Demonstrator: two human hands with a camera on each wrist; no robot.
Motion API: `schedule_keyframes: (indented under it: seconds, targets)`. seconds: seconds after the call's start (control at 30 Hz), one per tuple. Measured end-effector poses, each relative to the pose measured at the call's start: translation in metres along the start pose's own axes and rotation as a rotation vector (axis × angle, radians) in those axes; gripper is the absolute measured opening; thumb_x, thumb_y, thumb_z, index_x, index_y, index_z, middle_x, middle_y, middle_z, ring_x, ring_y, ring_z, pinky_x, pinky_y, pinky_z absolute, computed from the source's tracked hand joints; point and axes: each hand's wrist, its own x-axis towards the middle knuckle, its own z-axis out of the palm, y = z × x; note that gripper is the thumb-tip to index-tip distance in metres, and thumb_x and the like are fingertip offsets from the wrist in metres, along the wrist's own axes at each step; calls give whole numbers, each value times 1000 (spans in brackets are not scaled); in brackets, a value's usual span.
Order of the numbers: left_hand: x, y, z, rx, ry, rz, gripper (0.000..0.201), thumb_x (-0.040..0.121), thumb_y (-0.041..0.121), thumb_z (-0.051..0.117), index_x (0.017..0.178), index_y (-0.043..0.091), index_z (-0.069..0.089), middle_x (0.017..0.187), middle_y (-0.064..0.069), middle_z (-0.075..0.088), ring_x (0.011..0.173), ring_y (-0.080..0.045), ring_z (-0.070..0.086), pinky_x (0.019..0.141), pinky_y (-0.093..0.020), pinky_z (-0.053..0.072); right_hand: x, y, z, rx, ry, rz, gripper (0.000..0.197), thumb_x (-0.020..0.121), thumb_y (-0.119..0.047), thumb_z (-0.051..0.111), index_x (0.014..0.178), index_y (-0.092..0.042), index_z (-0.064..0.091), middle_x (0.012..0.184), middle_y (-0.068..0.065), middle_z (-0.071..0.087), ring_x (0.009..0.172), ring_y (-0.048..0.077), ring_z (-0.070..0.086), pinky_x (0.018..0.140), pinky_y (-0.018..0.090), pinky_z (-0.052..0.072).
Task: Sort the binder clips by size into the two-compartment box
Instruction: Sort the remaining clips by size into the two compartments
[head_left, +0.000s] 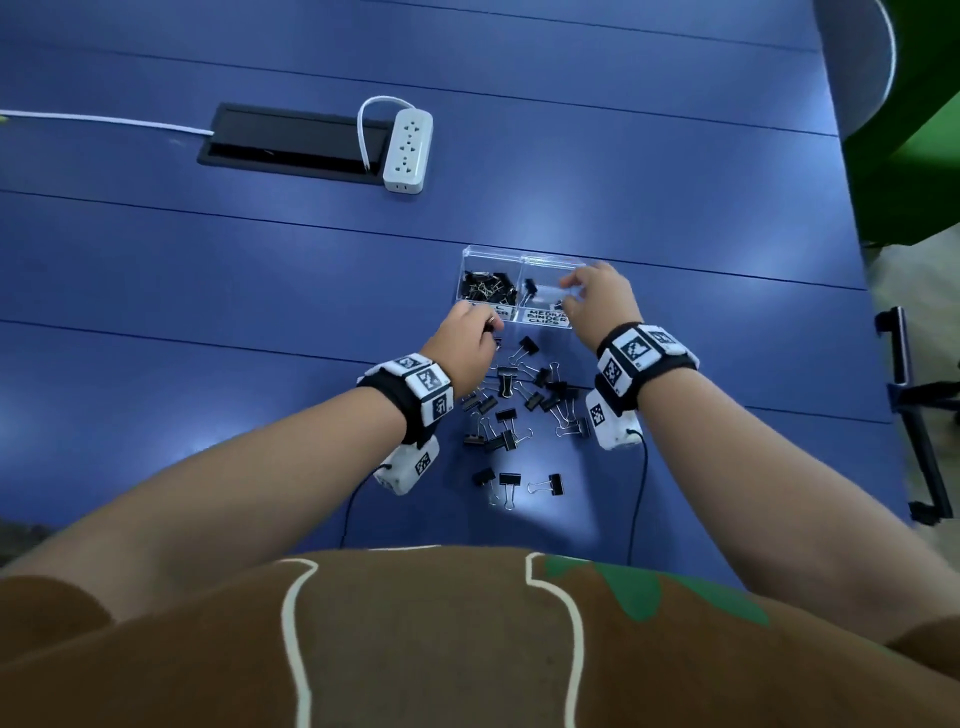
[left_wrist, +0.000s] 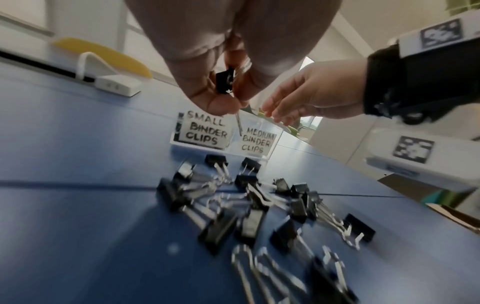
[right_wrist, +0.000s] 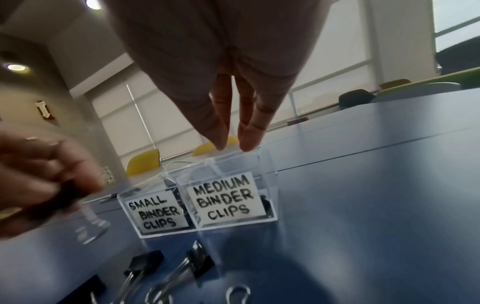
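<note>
Clip (left_wrist: 225, 83) pinched in left hand (head_left: 470, 343) beside box (head_left: 491, 253), likely bound for a compartment; right hand (head_left: 597, 301) hovered slack-fingered, empty, over medium side.

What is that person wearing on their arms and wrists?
Both arms are bare, with no long sleeves. Each wrist has a black band carrying white square tiles printed with black-and-white block patterns. Under each wrist sits a small white camera box bearing the same kind of pattern, and a thin black cable runs back from it towards the body. The shirt is brown.
</note>
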Motion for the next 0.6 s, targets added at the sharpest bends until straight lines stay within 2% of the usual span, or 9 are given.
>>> schedule_keyframes:
  seconds: [0.07, 0.17, 0.23, 0.3, 0.37, 0.43, 0.53, 0.6]
  targets:
    - [19, 14, 0, 49, -11, 49, 22, 94, 7, 40, 109, 10, 56, 104, -4, 44, 83, -19, 48, 76, -26, 39, -15, 11, 2, 42, 36, 18, 18, 86, -7, 52, 96, -8, 66, 107, 13, 57, 86, 24, 55, 80, 26, 42]
    - [51, 32, 2, 104, -28, 116, 25, 94, 6, 42, 113, 9, 57, 112, -12, 48, 87, -23, 52, 80, -26, 40, -42, 30, 11, 38, 2, 37, 15, 84, -6, 53, 90, -9, 67, 101, 13, 57, 88, 26, 56, 83, 26, 43]
    - [70, 40, 6, 137, -48, 124, 26, 93, 4, 42, 112, 8, 59, 114, -15, 50, 93, -30, 57, 84, -30, 45, -60, 39, 20, 13, -58, 38, 17, 84, -5, 54, 95, -9, 67, 101, 11, 56, 85, 20, 50, 81, 23, 39]
    - [82, 43, 11, 174, -75, 119, 27, 92, 2, 42, 111, 8, 60, 111, -13, 51, 94, -33, 60, 87, -35, 49, -74, 44, 30, -6, -120, 30, 22, 84, -5, 55, 104, -8, 65, 105, 10, 55, 87, 19, 51, 82, 22, 39]
    - [88, 43, 15, 208, -99, 107, 28, 91, 2, 43, 112, 10, 60, 116, -14, 52, 95, -34, 62, 89, -40, 51, -82, 47, 39, -18, -182, 21, 28, 85, -6, 57, 112, -9, 62, 111, 10, 54, 101, 24, 53, 89, 26, 43]
    - [87, 42, 19, 229, -117, 90, 31, 91, 5, 47, 119, 14, 57, 123, -15, 50, 95, -33, 62, 89, -40, 51, -84, 49, 44, -23, -211, 39, 31, 86, -7, 58, 117, -9, 59, 115, 10, 53, 109, 26, 52, 97, 34, 45]
    - [76, 40, 22, 232, -117, 133, 38, 90, 6, 50, 127, 13, 51, 126, -14, 46, 89, -31, 60, 88, -38, 50, -84, 50, 48, -10, -180, 50, 24, 86, -10, 61, 110, -7, 61, 112, 10, 54, 105, 27, 54, 95, 37, 46]
    - [62, 38, 22, 217, -114, 175, 38, 88, 3, 51, 125, 11, 53, 121, -13, 46, 84, -27, 57, 89, -40, 50, -83, 51, 49, -5, -161, 33, 17, 85, -12, 62, 102, -7, 62, 106, 11, 55, 99, 27, 55, 90, 38, 48]
